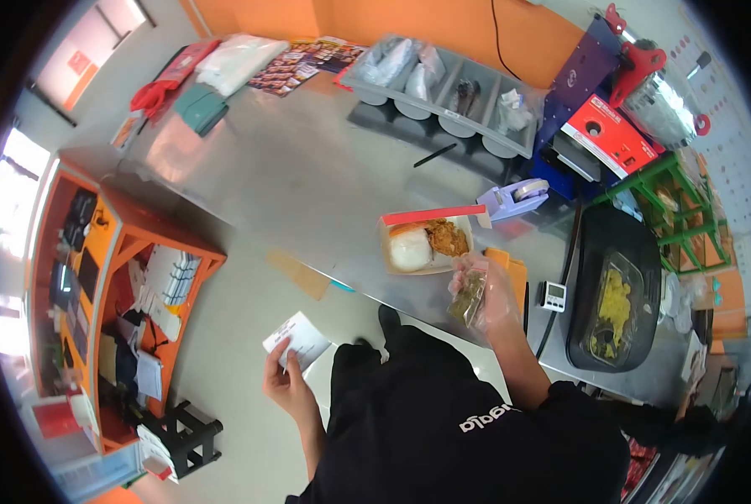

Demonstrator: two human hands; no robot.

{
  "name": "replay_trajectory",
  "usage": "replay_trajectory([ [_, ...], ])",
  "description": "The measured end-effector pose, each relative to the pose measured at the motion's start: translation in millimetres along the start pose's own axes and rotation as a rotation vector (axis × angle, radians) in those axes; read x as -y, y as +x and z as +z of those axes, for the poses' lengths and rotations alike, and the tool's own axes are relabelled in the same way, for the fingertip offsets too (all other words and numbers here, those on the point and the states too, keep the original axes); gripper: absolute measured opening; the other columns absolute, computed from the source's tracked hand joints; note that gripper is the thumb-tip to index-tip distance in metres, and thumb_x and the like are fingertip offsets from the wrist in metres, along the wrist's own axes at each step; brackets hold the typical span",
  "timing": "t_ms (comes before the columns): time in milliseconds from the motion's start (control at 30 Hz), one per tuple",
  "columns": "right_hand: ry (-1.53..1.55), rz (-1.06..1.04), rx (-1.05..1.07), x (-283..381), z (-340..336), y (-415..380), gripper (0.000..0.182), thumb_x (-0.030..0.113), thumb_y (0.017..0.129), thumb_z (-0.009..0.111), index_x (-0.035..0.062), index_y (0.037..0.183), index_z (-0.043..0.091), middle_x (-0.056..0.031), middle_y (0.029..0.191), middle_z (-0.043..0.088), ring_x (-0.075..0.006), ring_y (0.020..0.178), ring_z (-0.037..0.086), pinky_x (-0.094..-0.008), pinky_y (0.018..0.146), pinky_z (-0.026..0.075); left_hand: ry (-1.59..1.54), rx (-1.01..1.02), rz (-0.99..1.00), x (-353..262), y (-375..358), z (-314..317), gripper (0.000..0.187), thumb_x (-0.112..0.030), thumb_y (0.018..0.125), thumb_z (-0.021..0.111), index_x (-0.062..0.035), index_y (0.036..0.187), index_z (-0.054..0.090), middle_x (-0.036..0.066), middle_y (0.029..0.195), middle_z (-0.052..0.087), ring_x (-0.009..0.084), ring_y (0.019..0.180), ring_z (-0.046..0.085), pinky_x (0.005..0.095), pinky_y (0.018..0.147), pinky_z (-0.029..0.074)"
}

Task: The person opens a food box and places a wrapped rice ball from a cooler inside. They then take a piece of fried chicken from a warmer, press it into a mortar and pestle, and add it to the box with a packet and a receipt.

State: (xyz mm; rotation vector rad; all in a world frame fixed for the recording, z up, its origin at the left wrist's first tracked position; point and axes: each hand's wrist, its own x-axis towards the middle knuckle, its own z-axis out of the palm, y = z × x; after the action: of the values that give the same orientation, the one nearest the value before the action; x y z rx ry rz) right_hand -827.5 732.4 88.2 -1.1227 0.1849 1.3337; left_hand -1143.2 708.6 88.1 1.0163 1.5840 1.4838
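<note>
Off the table's edge, my left hand [288, 380] pinches a white printed paper slip [298, 340] between thumb and fingers. My right hand [486, 294], in a clear plastic glove, is closed on a small clear packet [470, 292] with greenish contents. That hand is at the near right corner of an open food box [390, 220] with a red flap. Inside the box lie a white rounded portion of what looks like rice [410, 249] and a piece of fried chicken [448, 238].
On the metal table [275, 181] are a grey compartment tray [443, 105], a lilac tape dispenser [514, 199], a pen [434, 155], a timer [553, 296] and a black container [615, 294] with yellow food. An orange shelf [123, 206] stands at the left, a black stool [192, 438] below it.
</note>
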Motion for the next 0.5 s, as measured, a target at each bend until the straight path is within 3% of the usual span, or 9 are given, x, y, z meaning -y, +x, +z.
replay_trajectory([
  [67, 0.081, -0.036, -0.098, 1.8, 19.0, -14.1, 0.015, 0.016, 0.090, 0.059, 0.0033, 0.090, 0.051, -0.0085, 0.081, 0.053, -0.0129, 0.057, 0.048, -0.0271, 0.050, 0.044, 0.066, 0.189, 0.124, 7.6, 26.1, 13.1, 0.018, 0.002, 0.090, 0.058, 0.0031, 0.106, 0.066, 0.007, 0.102, 0.065, 0.0111, 0.087, 0.058, 0.0237, 0.073, 0.046],
  [133, 0.175, -0.079, -0.195, -5.0, 21.6, -19.4, 0.013, 0.015, 0.089, 0.058, 0.0040, 0.091, 0.053, -0.0061, 0.076, 0.052, -0.0120, 0.055, 0.044, -0.0263, 0.048, 0.041, 0.101, 0.345, 0.098, 6.4, 51.1, 30.3, 0.017, 0.003, 0.089, 0.060, 0.0019, 0.105, 0.067, 0.006, 0.101, 0.065, 0.0095, 0.084, 0.056, 0.0221, 0.067, 0.045],
  [200, -0.018, -0.148, 0.004, -13.3, 10.0, -21.9, 0.012, 0.017, 0.090, 0.057, 0.0070, 0.091, 0.053, -0.0019, 0.074, 0.050, -0.0097, 0.056, 0.039, -0.0237, 0.048, 0.034, 0.155, 0.453, 0.125, 12.3, 80.6, 43.7, 0.016, 0.002, 0.089, 0.060, 0.0000, 0.102, 0.068, 0.005, 0.096, 0.066, 0.0081, 0.079, 0.054, 0.0208, 0.062, 0.043],
  [267, 0.025, -0.256, -0.080, -23.0, 21.2, -25.5, 0.012, 0.020, 0.091, 0.057, 0.0080, 0.091, 0.053, 0.0000, 0.072, 0.048, -0.0088, 0.055, 0.037, -0.0232, 0.049, 0.031, 0.178, 0.617, 0.153, 17.3, 103.9, 56.8, 0.016, 0.003, 0.089, 0.060, -0.0016, 0.100, 0.069, 0.004, 0.089, 0.066, 0.0075, 0.076, 0.055, 0.0218, 0.063, 0.044],
  [333, 0.078, -0.364, -0.150, -29.2, 38.1, -16.3, 0.013, 0.022, 0.091, 0.057, 0.0090, 0.091, 0.053, 0.0020, 0.071, 0.046, -0.0080, 0.055, 0.035, -0.0227, 0.049, 0.028, 0.174, 0.649, 0.212, 13.3, 119.4, 71.2, 0.014, 0.001, 0.087, 0.062, -0.0018, 0.099, 0.069, 0.007, 0.085, 0.066, 0.0112, 0.073, 0.057, 0.0249, 0.062, 0.046],
  [400, 0.333, -0.615, -0.226, -28.1, 48.7, 9.4, 0.016, 0.025, 0.092, 0.056, 0.0089, 0.092, 0.054, 0.0034, 0.068, 0.042, -0.0073, 0.054, 0.033, -0.0233, 0.049, 0.027, 0.336, 0.742, 0.360, 9.4, 128.1, 81.7, 0.013, -0.002, 0.085, 0.065, -0.0016, 0.097, 0.069, 0.011, 0.086, 0.066, 0.0182, 0.073, 0.061, 0.0293, 0.065, 0.049],
  [433, 0.338, -0.616, -0.238, -27.6, 54.3, 23.3, 0.016, 0.025, 0.092, 0.056, 0.0089, 0.092, 0.054, 0.0034, 0.068, 0.042, -0.0073, 0.054, 0.033, -0.0233, 0.049, 0.027, 0.367, 0.797, 0.404, 14.1, 132.6, 86.8, 0.021, -0.009, 0.083, 0.069, -0.0019, 0.103, 0.068, 0.011, 0.091, 0.066, 0.0178, 0.074, 0.060, 0.0297, 0.063, 0.045],
  [500, 0.672, -0.848, -0.350, -26.2, 59.2, 50.9, 0.019, 0.026, 0.093, 0.055, 0.0073, 0.089, 0.056, 0.0016, 0.069, 0.049, -0.0094, 0.055, 0.039, -0.0249, 0.050, 0.030, 0.390, 0.811, 0.459, 17.4, 133.8, 103.3, 0.025, -0.011, 0.082, 0.071, -0.0022, 0.105, 0.067, 0.012, 0.092, 0.065, 0.0213, 0.075, 0.061, 0.0314, 0.064, 0.046],
])
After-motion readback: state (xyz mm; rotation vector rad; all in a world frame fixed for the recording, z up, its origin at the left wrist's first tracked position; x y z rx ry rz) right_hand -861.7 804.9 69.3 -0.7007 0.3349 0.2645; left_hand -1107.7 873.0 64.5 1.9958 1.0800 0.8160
